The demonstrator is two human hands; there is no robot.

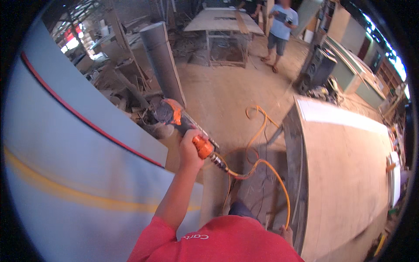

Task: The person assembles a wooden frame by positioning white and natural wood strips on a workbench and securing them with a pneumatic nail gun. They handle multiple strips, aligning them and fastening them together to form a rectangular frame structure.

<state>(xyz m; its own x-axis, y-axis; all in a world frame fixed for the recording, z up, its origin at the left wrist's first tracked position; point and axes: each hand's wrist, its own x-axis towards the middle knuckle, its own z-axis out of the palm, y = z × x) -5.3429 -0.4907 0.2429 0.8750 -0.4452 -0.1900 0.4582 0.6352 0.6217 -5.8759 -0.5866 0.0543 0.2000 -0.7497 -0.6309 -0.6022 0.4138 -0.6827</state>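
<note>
Plainly, my left hand [192, 146] is wrapped around the orange handle of a black-and-orange air tool [176, 113], held up near the right edge of a pale blue panel [109, 172]. A yellow hose [261, 161] leaves the handle's end and loops down to my right hand [286, 234], which is partly hidden by my red shirt [231, 242]; I cannot tell how tightly it closes there. Just beside it stands a wood-topped worktop [342, 174]. Farther off, a person in a light shirt [284, 24] stands near another table [214, 22].
</note>
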